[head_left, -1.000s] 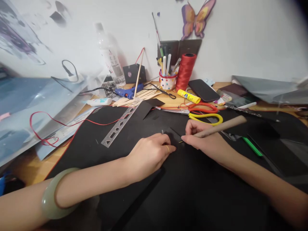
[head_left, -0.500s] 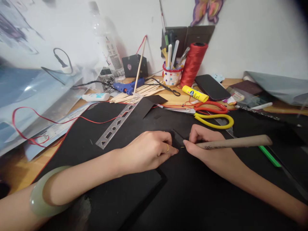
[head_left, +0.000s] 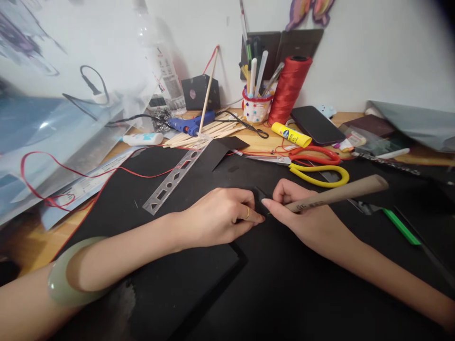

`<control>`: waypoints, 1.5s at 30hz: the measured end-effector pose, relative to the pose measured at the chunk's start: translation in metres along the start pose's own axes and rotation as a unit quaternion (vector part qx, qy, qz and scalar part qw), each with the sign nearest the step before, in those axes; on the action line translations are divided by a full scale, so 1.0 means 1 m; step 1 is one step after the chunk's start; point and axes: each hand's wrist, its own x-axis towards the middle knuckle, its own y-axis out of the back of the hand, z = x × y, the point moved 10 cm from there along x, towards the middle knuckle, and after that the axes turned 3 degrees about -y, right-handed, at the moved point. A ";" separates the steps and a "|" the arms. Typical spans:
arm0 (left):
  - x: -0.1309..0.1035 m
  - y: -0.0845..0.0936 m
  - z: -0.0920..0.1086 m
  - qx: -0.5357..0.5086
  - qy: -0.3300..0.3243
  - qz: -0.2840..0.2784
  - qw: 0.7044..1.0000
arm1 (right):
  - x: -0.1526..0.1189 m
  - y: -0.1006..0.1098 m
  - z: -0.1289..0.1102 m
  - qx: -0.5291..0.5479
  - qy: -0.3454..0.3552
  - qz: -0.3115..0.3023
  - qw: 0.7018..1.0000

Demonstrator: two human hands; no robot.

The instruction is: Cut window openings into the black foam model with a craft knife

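My left hand [head_left: 223,215], with a ring on one finger and a pale green bangle [head_left: 76,274] on its arm, rests on the black mat [head_left: 280,284]. Its bent fingers pinch at a small piece of black paper [head_left: 261,193], which is hard to make out against the mat. Facing it, my right hand [head_left: 296,208] is closed around a grey-brown pen [head_left: 337,193]. The pen leans to the right, its tip low by my left fingertips. Behind my hands lie scissors [head_left: 320,175] with red and yellow handles and a clear stencil ruler [head_left: 170,182].
A folded black paper strip [head_left: 220,151] lies beyond the ruler. Along the back are a blue glue gun [head_left: 190,125], wooden sticks [head_left: 188,139], a pen cup [head_left: 256,109], a red thread spool [head_left: 289,90], a glue stick [head_left: 291,136] and a phone [head_left: 316,125]. A green strip [head_left: 401,227] lies at right.
The pen stands a little more upright, and my right hand has shifted slightly left toward my left fingertips. My left hand stays nearly in place. The camera view has tilted slightly.
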 end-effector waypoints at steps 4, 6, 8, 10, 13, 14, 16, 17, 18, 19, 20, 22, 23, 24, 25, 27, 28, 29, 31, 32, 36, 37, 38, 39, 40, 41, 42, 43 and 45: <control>0.000 0.000 -0.001 -0.003 0.000 0.005 1.000 | 0.000 0.002 0.000 -0.006 -0.005 0.023 1.000; 0.000 0.000 -0.002 -0.002 -0.001 0.003 1.000 | 0.001 0.005 0.000 -0.008 -0.008 0.044 0.999; 0.001 -0.001 -0.001 -0.004 -0.005 -0.003 1.000 | 0.002 0.006 0.000 -0.010 -0.007 0.056 0.998; 0.001 -0.001 -0.001 -0.004 -0.008 -0.009 1.000 | 0.002 0.006 -0.001 -0.014 0.001 0.058 0.998; 0.001 -0.001 0.000 0.008 -0.011 -0.012 1.000 | 0.003 0.005 -0.003 -0.023 0.016 0.048 0.998; 0.001 -0.002 0.000 0.013 -0.011 -0.014 1.000 | 0.003 0.005 -0.003 -0.026 0.023 0.044 0.998; 0.001 -0.003 0.001 0.021 -0.011 -0.019 1.000 | 0.003 0.005 -0.005 -0.032 0.035 0.043 0.998; 0.000 -0.003 0.001 0.024 -0.010 -0.020 0.999 | 0.003 0.006 -0.006 -0.035 0.039 0.046 0.998; 0.000 -0.003 0.001 0.025 -0.008 -0.021 0.999 | 0.003 0.007 -0.006 -0.036 0.043 0.048 0.997; 0.000 -0.004 0.001 0.025 -0.007 -0.022 0.999 | 0.003 0.007 -0.007 -0.038 0.045 0.051 0.997; 0.000 -0.004 0.001 0.024 -0.004 -0.021 0.999 | 0.003 0.008 -0.007 -0.040 0.047 0.052 0.997; 0.000 -0.003 0.000 0.024 0.001 -0.021 0.999 | 0.003 0.008 -0.007 -0.044 0.048 0.052 0.997; 0.000 -0.003 0.000 0.024 0.001 -0.021 1.000 | 0.003 0.008 -0.008 -0.046 0.049 0.052 0.996; 0.000 -0.003 0.000 0.024 0.000 -0.020 1.000 | 0.003 0.008 -0.008 -0.048 0.050 0.051 0.996; 0.000 -0.003 0.000 0.026 -0.002 -0.020 0.999 | 0.003 0.008 -0.009 -0.047 0.051 0.051 0.996; 0.000 -0.003 0.001 0.030 -0.006 -0.020 0.999 | 0.002 0.009 -0.009 -0.045 0.053 0.052 0.996; 0.000 -0.004 0.001 0.032 -0.006 -0.021 0.999 | 0.002 0.009 -0.009 -0.043 0.053 0.051 0.996; -0.001 -0.004 0.000 0.034 -0.006 -0.021 0.999 | 0.002 0.009 -0.009 -0.043 0.053 0.051 0.996; -0.001 -0.004 0.000 0.038 -0.005 -0.021 0.999 | 0.002 0.008 -0.008 -0.047 0.050 0.050 0.996; -0.001 -0.003 0.001 0.039 -0.005 -0.021 0.999 | 0.002 0.009 -0.008 -0.050 0.050 0.050 0.996; -0.001 -0.003 0.001 0.047 -0.008 -0.023 0.999 | 0.001 0.009 -0.009 -0.060 0.053 0.051 0.996; -0.001 -0.003 0.001 0.049 -0.010 -0.023 0.998 | 0.001 0.009 -0.009 -0.060 0.054 0.051 0.995; -0.001 -0.004 0.002 0.051 -0.012 -0.023 0.998 | 0.001 0.009 -0.009 -0.060 0.054 0.050 0.995; -0.001 -0.004 0.002 0.052 -0.013 -0.021 0.998 | 0.001 0.009 -0.009 -0.058 0.053 0.049 0.996; 0.000 -0.003 0.001 0.054 -0.012 -0.020 0.998 | 0.001 0.009 -0.009 -0.057 0.051 0.049 0.996; 0.000 -0.003 0.001 0.055 -0.010 -0.018 0.998 | 0.001 0.009 -0.009 -0.055 0.050 0.049 0.996; 0.000 -0.003 0.000 0.055 -0.009 -0.018 0.998 | 0.001 0.010 -0.009 -0.054 0.049 0.050 0.996; 0.000 -0.003 0.000 0.055 -0.009 -0.017 0.998 | 0.001 0.010 -0.009 -0.054 0.049 0.050 0.996; 0.000 -0.003 0.001 0.052 -0.012 -0.017 0.998 | 0.001 0.010 -0.009 -0.056 0.050 0.054 0.996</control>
